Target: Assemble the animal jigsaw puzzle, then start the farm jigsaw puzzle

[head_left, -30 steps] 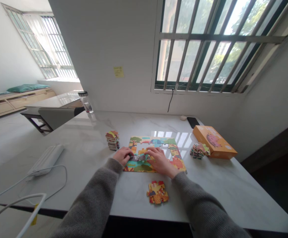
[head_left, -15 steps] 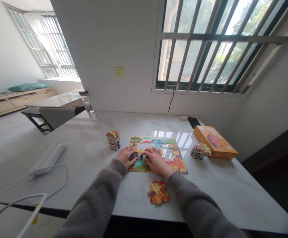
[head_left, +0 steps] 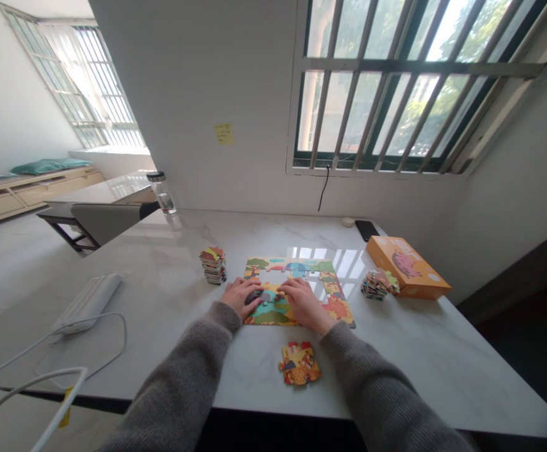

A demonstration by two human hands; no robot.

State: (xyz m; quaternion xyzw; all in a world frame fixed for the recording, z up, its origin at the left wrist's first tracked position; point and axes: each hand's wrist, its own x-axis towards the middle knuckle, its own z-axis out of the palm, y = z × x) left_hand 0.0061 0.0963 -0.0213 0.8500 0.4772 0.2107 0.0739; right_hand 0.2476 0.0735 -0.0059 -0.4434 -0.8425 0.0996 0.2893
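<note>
A colourful jigsaw puzzle (head_left: 273,316) lies partly assembled on the white marbled table, with gaps in its middle where white shows through. My left hand (head_left: 238,296) rests on its left side, thumb apart from the fingers. On the middle of the puzzle lies my right hand (head_left: 304,304), fingers stretched over the pieces and thumb partly hidden. Neither hand shows a piece lifted off the surface. Close to the table's front edge sits a small joined cluster of orange and yellow puzzle pieces (head_left: 300,365).
One stack of puzzle pieces (head_left: 214,266) stands left of the puzzle, another leaning stack (head_left: 377,285) to the right. Beside that is an orange box (head_left: 412,270), with a black phone (head_left: 366,230) behind. A bottle (head_left: 163,193) and a white power strip (head_left: 88,303) are on the left.
My right hand has shifted slightly right, uncovering more pieces in the puzzle's middle. My left hand stays almost in place. The whole view has moved a little.
</note>
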